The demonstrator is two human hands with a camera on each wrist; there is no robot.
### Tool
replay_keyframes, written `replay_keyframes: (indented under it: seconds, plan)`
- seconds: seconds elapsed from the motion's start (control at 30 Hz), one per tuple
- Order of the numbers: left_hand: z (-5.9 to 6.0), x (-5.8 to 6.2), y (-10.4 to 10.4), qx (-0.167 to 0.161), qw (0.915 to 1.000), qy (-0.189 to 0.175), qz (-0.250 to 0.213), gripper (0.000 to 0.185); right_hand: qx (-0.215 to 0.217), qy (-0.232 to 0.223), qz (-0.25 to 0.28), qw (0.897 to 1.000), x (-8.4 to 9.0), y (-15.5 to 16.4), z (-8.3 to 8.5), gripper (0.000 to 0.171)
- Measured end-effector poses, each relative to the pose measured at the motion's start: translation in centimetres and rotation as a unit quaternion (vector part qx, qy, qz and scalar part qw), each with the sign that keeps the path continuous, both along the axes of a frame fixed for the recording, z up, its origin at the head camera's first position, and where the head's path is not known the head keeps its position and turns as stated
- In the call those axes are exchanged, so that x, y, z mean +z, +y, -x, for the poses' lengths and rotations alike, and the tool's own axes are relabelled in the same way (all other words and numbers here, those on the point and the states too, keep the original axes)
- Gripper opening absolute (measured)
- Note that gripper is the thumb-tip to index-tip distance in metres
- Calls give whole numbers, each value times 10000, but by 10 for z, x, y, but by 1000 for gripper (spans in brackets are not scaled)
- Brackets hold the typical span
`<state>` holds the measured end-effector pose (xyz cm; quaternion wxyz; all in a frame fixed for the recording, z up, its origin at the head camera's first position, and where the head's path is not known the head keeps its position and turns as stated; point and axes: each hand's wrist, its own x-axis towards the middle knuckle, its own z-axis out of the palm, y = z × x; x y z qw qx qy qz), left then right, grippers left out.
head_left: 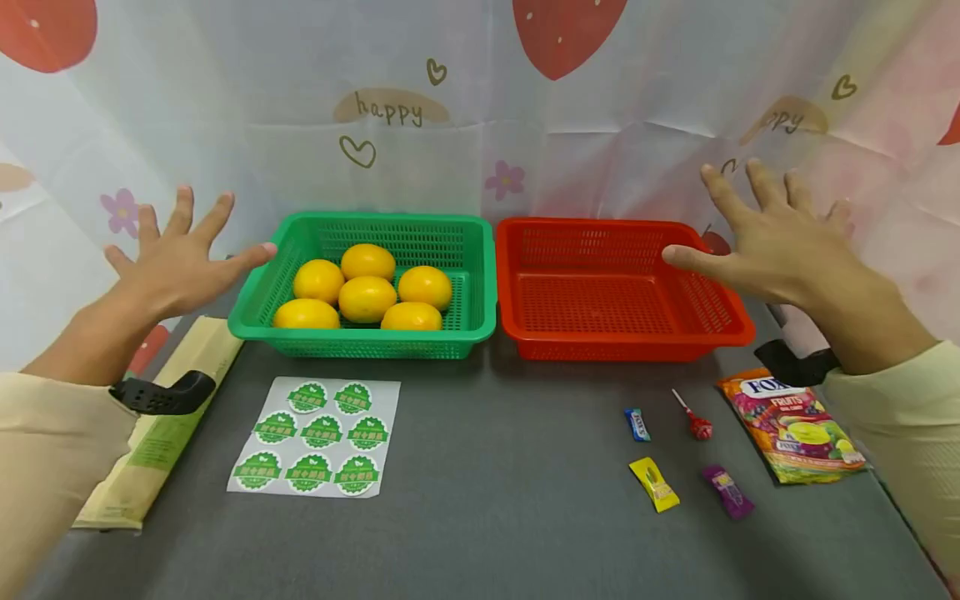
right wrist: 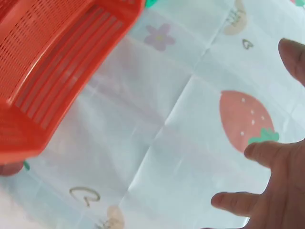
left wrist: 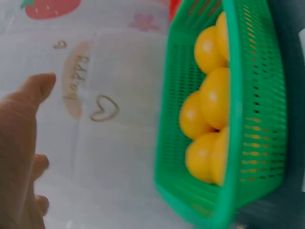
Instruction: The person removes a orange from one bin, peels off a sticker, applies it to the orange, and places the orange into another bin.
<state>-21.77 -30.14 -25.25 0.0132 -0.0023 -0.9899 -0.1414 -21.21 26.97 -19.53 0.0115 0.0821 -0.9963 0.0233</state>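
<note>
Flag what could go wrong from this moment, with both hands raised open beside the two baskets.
The left hand hovers spread, its thumb close to the green plastic mesh basket; a careless drop could knock its rim and jostle the six yellow-orange round fruits. The right hand hangs over the empty red plastic mesh basket, which looks light and could slide. Its sleeve might sweep the candy bag.

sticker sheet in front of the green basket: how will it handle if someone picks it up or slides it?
The sticker sheet lies flat and thin on the grey table, so it is probably floppy and light, likely sagging if lifted by one corner. With no raised edge showing, fingers may need to pry at a corner. Pushed, it would probably slide rather than buckle, though its glossy look suggests fingertips could slip.
</note>
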Motion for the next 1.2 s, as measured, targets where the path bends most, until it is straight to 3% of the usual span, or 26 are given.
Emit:
replay_keyframes:
  seconds: [0.2,0.37,0.63,0.93,1.1,1.2]
  plan:
    - [0,-35,-13,-201,9979,305,-543,88,601,194,251,9977,-5,-18,8,96]
    - [-4,-61,-27,-339,9936,306,-1033,83,1106,216,560,9921,-12,-41,19,95]
    - [-1,-97,-39,-529,9878,140,-1457,80,1873,-204,1782,9658,-22,-84,40,90]
    - [3,-110,-34,-764,9868,20,-1426,78,2264,-771,2214,9454,-27,-144,73,90]
    - [3,-119,-36,-807,9872,275,-1350,77,2010,-1293,2205,9456,-33,-179,94,92]
    - [3,-122,-35,-743,9878,317,-1329,79,1951,-1528,2317,9407,-40,-196,106,91]
